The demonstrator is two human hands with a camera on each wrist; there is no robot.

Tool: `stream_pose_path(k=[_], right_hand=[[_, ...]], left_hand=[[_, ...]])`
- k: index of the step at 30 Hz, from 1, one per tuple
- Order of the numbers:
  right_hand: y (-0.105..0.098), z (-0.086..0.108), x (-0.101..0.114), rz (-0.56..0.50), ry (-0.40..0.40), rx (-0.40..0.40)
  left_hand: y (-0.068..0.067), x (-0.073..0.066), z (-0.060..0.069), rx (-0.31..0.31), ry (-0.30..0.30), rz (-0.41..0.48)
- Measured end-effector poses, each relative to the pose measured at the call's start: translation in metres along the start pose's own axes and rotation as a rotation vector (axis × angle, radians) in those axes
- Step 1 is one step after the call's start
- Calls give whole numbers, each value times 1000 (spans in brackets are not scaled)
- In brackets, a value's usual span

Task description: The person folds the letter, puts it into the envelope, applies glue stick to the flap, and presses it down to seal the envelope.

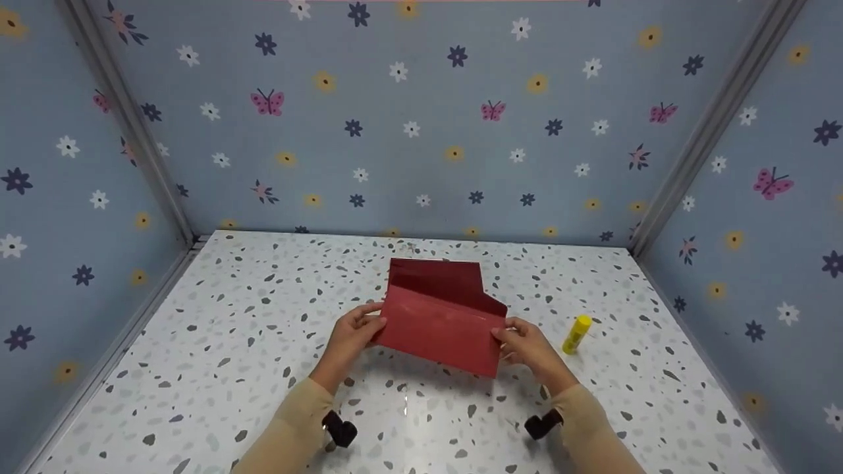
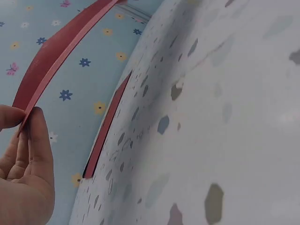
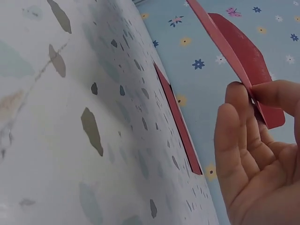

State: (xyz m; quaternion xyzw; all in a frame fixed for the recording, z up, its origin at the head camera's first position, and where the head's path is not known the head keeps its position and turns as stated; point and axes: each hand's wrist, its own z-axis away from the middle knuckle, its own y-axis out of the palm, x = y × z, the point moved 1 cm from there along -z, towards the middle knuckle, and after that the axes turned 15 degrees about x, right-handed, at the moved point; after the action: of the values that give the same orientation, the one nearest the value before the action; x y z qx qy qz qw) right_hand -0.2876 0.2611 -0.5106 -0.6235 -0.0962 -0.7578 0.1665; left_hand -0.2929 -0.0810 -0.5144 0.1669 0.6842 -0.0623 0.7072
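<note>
A red paper envelope (image 1: pixel 441 326) is held between both hands, raised above the table, with its flap standing up along the far side. My left hand (image 1: pixel 349 341) pinches its left edge between thumb and fingers. At the opposite edge, my right hand (image 1: pixel 532 347) pinches the paper in the same way. Both wrist views show the held paper apart from the tabletop. A second, darker red piece (image 1: pixel 435 273) lies flat on the table behind the envelope, partly hidden by it; its kind cannot be told. In the right wrist view, this flat piece (image 3: pixel 180 124) appears as a thin strip.
A yellow glue stick (image 1: pixel 577 334) is on the speckled white table (image 1: pixel 263 368), right of the right hand. Blue walls (image 1: pixel 421 125) with flowers and butterflies enclose the table at the back and both sides.
</note>
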Motion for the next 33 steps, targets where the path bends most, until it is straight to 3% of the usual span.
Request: stream_pose_path(k=[9,15,21,29,33], right_hand=[[0,-3,0,70,11,-84],[1,-5,0,204,22,-66],[2,-8,-3,358,60,-36],[7,-10,-3,452,116,-32],[7,-15,-4,490,143,-24]], left_hand=[[-7,1,7,21,-58,-265],[-12,7,8,55,-91,-416],[-14,10,9,102,-121,-488],[-10,12,8,107,-148,-650],[-7,12,7,146,-169,-745]])
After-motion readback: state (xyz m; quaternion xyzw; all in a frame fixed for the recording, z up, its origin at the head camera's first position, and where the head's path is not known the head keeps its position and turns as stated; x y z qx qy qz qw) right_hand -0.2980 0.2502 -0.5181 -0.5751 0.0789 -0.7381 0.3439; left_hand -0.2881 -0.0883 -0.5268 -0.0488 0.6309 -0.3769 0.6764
